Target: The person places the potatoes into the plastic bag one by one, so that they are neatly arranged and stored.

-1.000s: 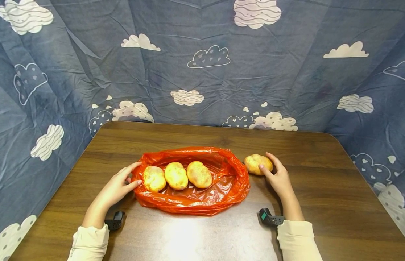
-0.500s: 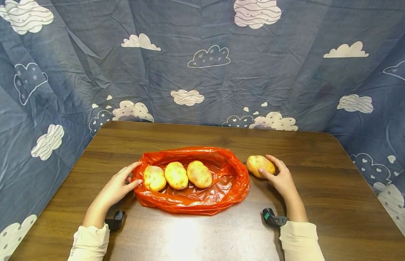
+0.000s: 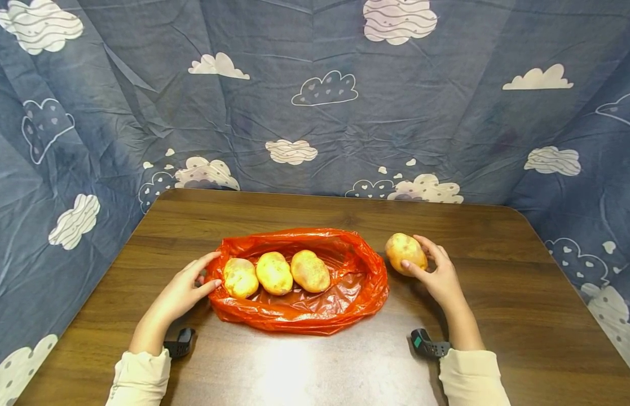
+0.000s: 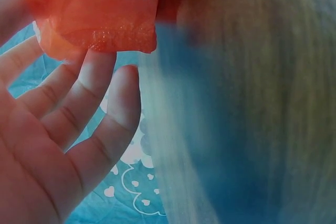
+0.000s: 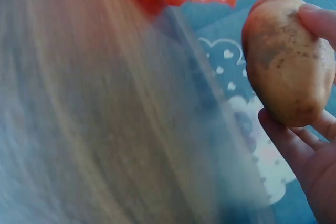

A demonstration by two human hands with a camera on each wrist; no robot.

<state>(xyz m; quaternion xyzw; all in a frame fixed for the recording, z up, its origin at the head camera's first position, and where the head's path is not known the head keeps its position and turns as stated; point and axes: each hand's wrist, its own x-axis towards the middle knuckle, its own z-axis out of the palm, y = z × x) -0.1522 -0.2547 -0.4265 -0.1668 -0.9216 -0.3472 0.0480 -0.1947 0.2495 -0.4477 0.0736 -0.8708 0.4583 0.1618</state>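
Note:
A red plastic bag lies wide open on the table, with three potatoes in a row in its left and middle part. My left hand rests at the bag's left end, fingers spread and loosely bent. In the left wrist view the red film overlaps some of those fingertips, while the thumb stands apart. To the right of the bag, my right hand grips another potato between thumb and fingers. The right wrist view shows this potato upright, with dark smudges on its skin.
The brown wooden table has rounded far corners. Behind it hangs a blue cloth with white clouds. A black strap camera sits on the left wrist and another black strap camera on the right.
My right hand has drawn back slightly to the right, and the potato in it has tilted more upright. The left hand, the bag and the potatoes inside it have not moved.

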